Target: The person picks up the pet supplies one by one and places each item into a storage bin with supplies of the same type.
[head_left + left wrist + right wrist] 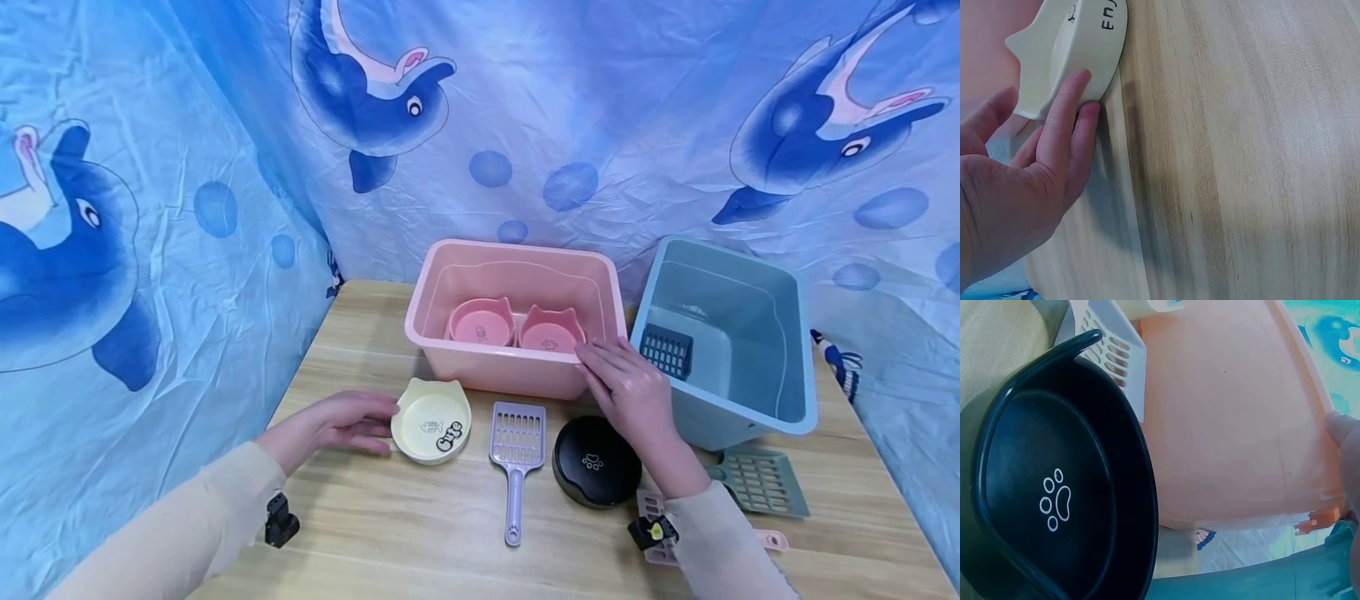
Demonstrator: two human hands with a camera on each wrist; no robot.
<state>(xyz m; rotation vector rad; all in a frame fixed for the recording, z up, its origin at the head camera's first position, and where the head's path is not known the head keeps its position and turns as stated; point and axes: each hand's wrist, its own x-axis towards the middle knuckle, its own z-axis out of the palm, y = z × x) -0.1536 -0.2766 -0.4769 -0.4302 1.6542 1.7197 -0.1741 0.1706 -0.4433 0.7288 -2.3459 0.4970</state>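
Observation:
My left hand point(358, 422) is at the left side of a cream cat-eared bowl point(420, 410) marked "Cute". Its fingers point(1063, 119) lie fairly straight against the bowl's outer wall, with the thumb apart near the rim. My right hand point(626, 387) rests at the front right corner of a pink bin point(517, 371), fingers extended over the rim. Inside that bin sit two pink cat-eared bowls, a left one point(480, 318) and a right one point(551, 325). Below the right hand stands a black bowl point(1054, 444) with a white paw print.
A lilac slotted scoop point(516, 450) lies between the cream and black bowls. To the right stands a blue-green bin point(765, 333) holding a dark scoop point(667, 352). A green scoop point(765, 482) and a pink scoop point(772, 540), partly under the right forearm, lie at the right.

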